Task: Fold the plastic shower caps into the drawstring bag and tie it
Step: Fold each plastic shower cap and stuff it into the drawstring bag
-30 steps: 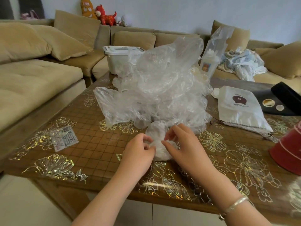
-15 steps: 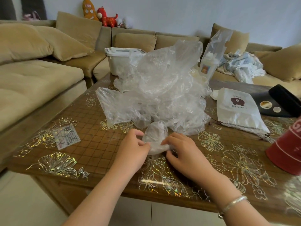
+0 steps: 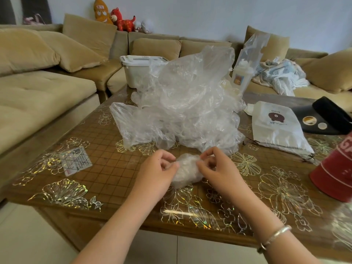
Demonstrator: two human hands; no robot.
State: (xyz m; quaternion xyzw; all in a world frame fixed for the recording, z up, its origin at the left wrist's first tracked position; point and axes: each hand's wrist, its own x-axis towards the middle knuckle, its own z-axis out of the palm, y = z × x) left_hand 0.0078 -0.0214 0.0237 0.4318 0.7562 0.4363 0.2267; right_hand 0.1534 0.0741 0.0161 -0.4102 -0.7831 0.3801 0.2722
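The left hand [image 3: 156, 174] and the right hand [image 3: 219, 172] meet over a small bunched shower cap [image 3: 185, 173], each pinching one end of it with curled fingers. The bundle sits on the table [image 3: 106, 168], near its front edge and just in front of the big heap of loose shower caps [image 3: 182, 111], apart from it by a narrow strip of tabletop. The right wrist wears a bracelet [image 3: 274, 238].

Bare table lies to the left of the hands, out to a small card [image 3: 76, 163] under the clear cover; the front edge runs close beneath both forearms.

To the right, the white drawstring bag [image 3: 276, 128] lies flat, its corded mouth toward the front, well apart from the hands. A red container [image 3: 335, 174] lies tilted at the right edge, nearer the right hand than the bag. Beyond the bag rests a black visor [image 3: 327, 119]. Behind the heap stand a white lidded bin [image 3: 137, 73] and an upright clear packet [image 3: 245, 67]. A sofa [image 3: 38, 92] wraps the far and left sides.
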